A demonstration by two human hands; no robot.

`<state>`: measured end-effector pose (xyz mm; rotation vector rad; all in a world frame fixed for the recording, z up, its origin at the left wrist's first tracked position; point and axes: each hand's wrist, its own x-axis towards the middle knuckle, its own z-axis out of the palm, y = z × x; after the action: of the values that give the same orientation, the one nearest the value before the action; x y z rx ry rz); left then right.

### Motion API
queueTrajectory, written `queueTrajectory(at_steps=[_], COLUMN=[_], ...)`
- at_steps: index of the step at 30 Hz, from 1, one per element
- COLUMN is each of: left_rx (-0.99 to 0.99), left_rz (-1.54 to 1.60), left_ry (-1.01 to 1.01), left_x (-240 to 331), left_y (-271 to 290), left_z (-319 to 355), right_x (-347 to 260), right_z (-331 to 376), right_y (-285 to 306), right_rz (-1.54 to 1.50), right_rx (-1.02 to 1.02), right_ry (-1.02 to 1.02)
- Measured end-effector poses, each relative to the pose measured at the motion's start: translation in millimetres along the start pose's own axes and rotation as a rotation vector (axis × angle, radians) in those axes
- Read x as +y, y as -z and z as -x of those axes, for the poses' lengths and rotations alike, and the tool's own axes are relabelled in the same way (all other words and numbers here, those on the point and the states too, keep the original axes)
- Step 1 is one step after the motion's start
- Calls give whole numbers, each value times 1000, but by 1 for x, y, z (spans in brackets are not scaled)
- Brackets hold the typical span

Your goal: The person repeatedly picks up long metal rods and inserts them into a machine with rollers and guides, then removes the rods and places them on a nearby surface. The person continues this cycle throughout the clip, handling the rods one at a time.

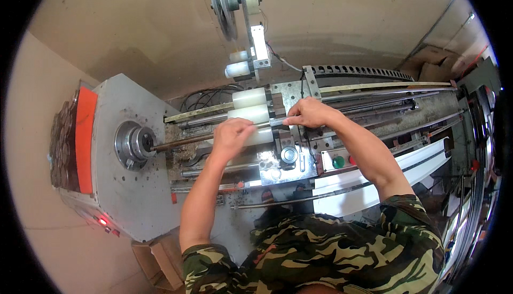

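A metal rod [184,143] runs from the round chuck [133,144] on the left toward the carriage with white rollers [249,97]. My left hand [232,136] lies over this rod beside the rollers. Its fingers are curled together, and what they hold is hidden. Just to the right, the fingers of my right hand [311,113] pinch a short, pale, see-through strip [278,122] in line with the rod, above the metal carriage plate [291,91]. The fingertips of both hands are a short way apart.
A reel [224,5] on an upright arm stands behind the carriage. Long guide rails [385,99] stretch to the right. On the carriage front sit a round knob [289,155] and a green button [338,161]. A cardboard box [160,262] is on the floor by the grey headstock [123,208].
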<state>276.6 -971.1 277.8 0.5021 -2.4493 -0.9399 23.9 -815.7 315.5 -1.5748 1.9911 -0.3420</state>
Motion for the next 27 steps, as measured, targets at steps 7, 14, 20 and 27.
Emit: queueTrajectory(at_steps=[7, 14, 20, 27], left_rx=[30, -158, -551, -572], left_rz=[-235, -453, -838, -241], left_ry=[-187, -207, -209, 298], left_x=[2, 16, 18, -3], left_y=[-2, 7, 1, 0], left_z=[-6, -23, -50, -73], right_x=[6, 21, 6, 20], right_z=[1, -3, 18, 14], right_y=[-6, -14, -26, -71], right_rz=[-29, 30, 119, 102], right_rx=[37, 114, 311, 958], right_ry=[23, 78, 32, 236])
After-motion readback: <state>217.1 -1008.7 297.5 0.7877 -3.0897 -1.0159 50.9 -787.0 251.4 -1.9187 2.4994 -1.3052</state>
